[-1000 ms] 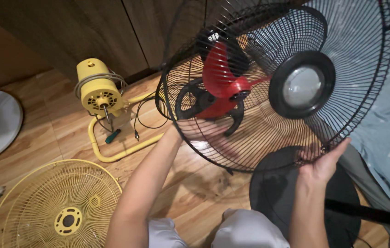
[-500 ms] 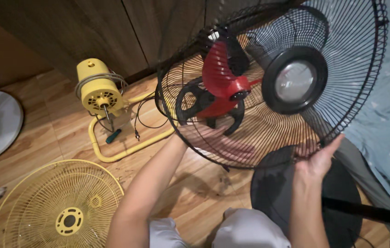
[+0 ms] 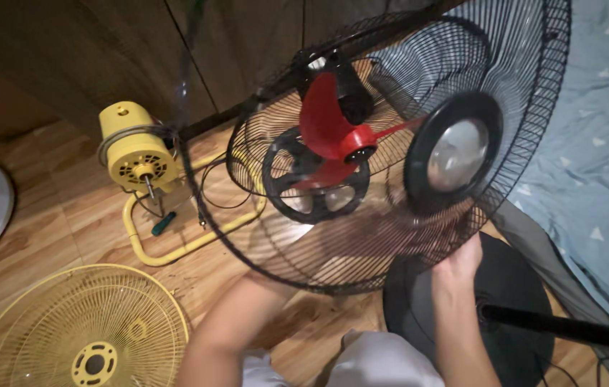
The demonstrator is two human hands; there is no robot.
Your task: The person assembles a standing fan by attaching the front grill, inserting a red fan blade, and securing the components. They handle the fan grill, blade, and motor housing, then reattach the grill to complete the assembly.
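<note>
1. Since the earlier frame, we have tilted the black fan cage [image 3: 390, 143] leftward, and our left hand [image 3: 297, 276] has slipped beneath it.
2. Our right hand [image 3: 458, 261] has its fingers curled around the cage's near rim; we cannot tell how the left fingers stand.
3. We work over a wooden floor [image 3: 53, 229], where a yellow grille [image 3: 75, 330] lies near left, a yellow motor [image 3: 132, 154] stands far left, and blue bedding [image 3: 598, 143] lies right.

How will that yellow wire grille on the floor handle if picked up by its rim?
The yellow grille is thin open wire, so probably light for its span. Its spokes look slender and may flex somewhat. It lies flat on the wooden floor, so it is unlikely to roll.
</note>
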